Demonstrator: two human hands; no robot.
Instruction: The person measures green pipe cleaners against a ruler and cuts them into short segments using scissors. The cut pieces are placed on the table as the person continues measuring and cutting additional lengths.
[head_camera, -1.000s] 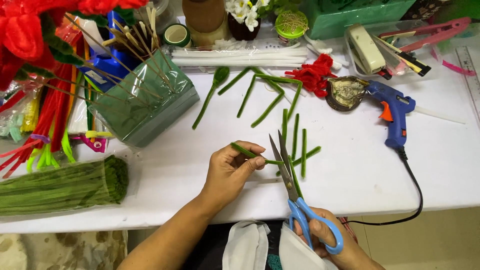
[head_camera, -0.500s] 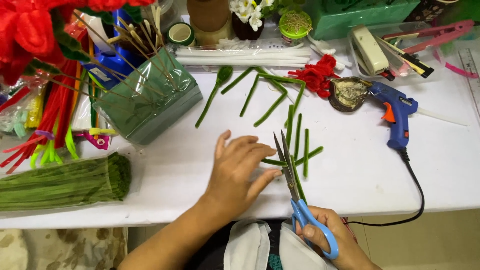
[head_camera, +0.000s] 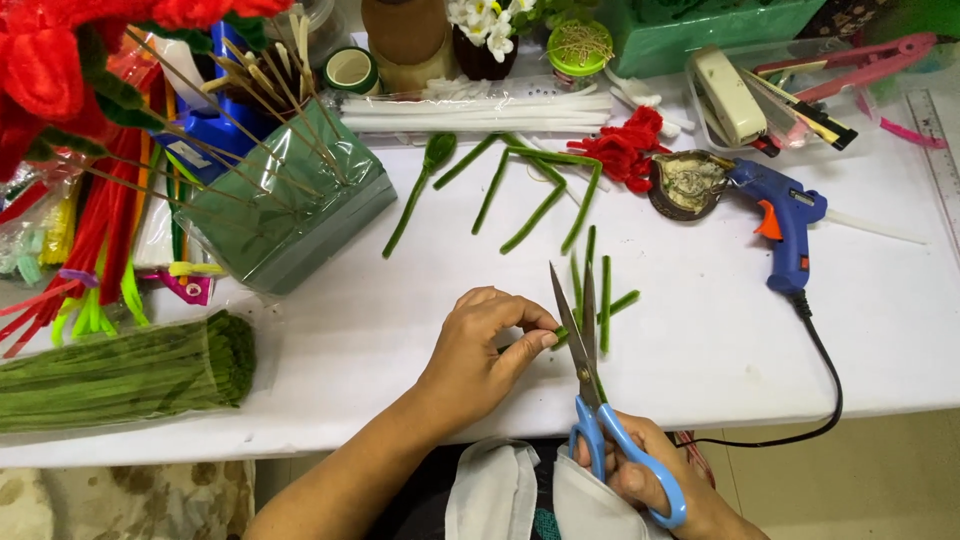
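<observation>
Left fingers: pinched shut on a short fuzzy green pipe-cleaner piece, thumb on top, tips at its end.
Left hand: rests palm-down on the white bench near its front edge.
Right hand: curled through the smooth blue plastic loops of the scissors, just off the front edge.
Scissor blades: slim, pointed steel, parted in a narrow V, with the green piece between them.
Cut pieces: short straight green lengths lying loose just beyond the blades.
Bent stems: longer green pipe cleaners, some kinked, toward the back edge.
Foam block: dull green brick stuck with thin wooden sticks, left of middle.
Bundle: thick wrapped sheaf of green stems at the front-left corner.
Glue gun: blue, orange trigger, black cord trailing to the right front edge.
</observation>
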